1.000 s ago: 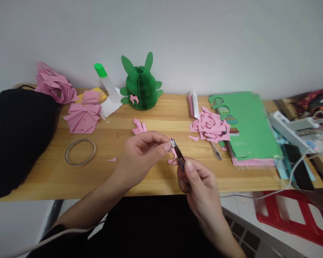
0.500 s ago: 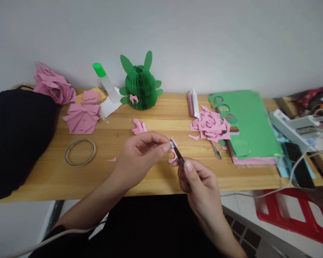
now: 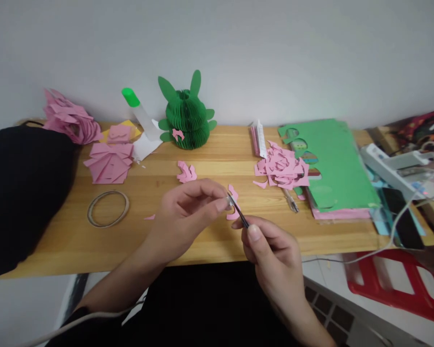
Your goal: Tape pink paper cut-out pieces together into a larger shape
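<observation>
Head view: right hand (image 3: 271, 250) pinches tweezers (image 3: 239, 215) at the rear, leaving the tip free; left hand (image 3: 184, 212) pinches a white bit (image 3: 230, 201) there.

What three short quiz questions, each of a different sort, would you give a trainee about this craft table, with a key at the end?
1. True or false: the right hand holds a thin dark tool, and its tip meets a small pale piece pinched by the left hand.
2. Which thing lies on the table to the left of the left hand? A: a ring of tape. B: a red cup. C: a blue book.
3. Fill in: beside the green paper figure leans a bottle with a ____ cap.
Key: 1 true; 2 A; 3 green.
</observation>
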A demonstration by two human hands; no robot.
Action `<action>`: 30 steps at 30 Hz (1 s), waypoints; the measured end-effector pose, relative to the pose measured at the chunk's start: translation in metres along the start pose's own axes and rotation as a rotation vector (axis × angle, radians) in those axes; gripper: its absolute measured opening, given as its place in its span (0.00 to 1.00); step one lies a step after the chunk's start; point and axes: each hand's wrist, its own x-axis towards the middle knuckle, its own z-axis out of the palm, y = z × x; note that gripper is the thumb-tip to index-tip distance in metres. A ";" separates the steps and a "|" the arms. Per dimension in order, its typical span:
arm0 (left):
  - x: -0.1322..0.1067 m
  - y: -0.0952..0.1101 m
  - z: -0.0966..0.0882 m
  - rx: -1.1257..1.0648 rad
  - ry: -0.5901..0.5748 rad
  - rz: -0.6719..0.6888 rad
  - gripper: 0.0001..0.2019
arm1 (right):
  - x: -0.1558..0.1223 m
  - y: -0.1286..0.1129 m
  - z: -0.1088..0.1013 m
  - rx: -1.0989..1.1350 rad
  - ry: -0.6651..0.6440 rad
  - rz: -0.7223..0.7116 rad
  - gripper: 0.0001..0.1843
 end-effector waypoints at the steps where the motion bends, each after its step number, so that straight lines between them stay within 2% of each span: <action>1: -0.001 0.000 -0.001 0.004 -0.012 0.011 0.05 | -0.001 -0.001 0.000 -0.013 0.004 -0.013 0.13; 9: -0.007 0.006 -0.003 0.019 -0.103 0.113 0.04 | -0.008 -0.012 -0.001 -0.202 0.060 -0.186 0.06; 12: -0.009 0.012 -0.003 0.017 -0.125 0.104 0.04 | -0.010 -0.019 -0.002 -0.265 0.035 -0.274 0.05; 16: -0.011 0.017 -0.003 0.010 -0.160 0.135 0.02 | -0.013 -0.023 -0.002 -0.263 -0.026 -0.365 0.08; 23: -0.013 0.018 -0.005 0.006 -0.216 0.138 0.03 | -0.016 -0.023 -0.006 -0.254 -0.072 -0.395 0.12; 30: -0.014 0.019 0.000 -0.011 -0.172 0.113 0.03 | -0.019 -0.020 -0.009 -0.252 -0.086 -0.387 0.15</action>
